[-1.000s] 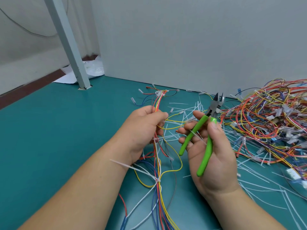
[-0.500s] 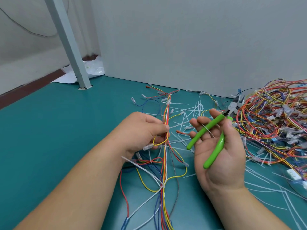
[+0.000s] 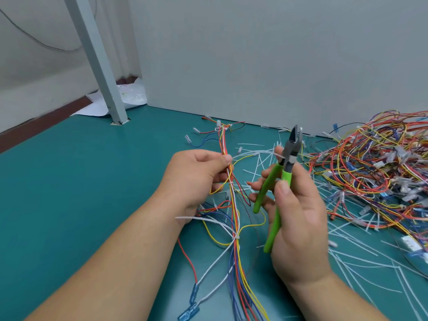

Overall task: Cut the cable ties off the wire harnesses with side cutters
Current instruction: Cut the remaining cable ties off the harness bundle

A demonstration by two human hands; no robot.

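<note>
My right hand [image 3: 298,218] has a firm grip on the green-handled cutters [image 3: 281,188], jaws pointing up and away, just slightly parted, nothing between them. Left hand [image 3: 196,179] is a narrow pinch, thumb and fingers closed on the wire bundle [image 3: 231,188] I'm working on. Half a second ago the cutters were tipped out toward the big tangle of wires [image 3: 370,172] on the right; now they're swung back upright and closer to the bundle, and the left hand has slid to a new spot on the wires. I read that as lining up the next cut. One white cable tie [image 3: 235,237] sits lower down the bundle with its long tail sticking out left, another smaller one [image 3: 215,206] just under my left hand. Cut-off ties [image 3: 257,156] litter the green table [image 3: 92,193] behind. Plenty left, I'd say, with that whole tangle waiting.
</note>
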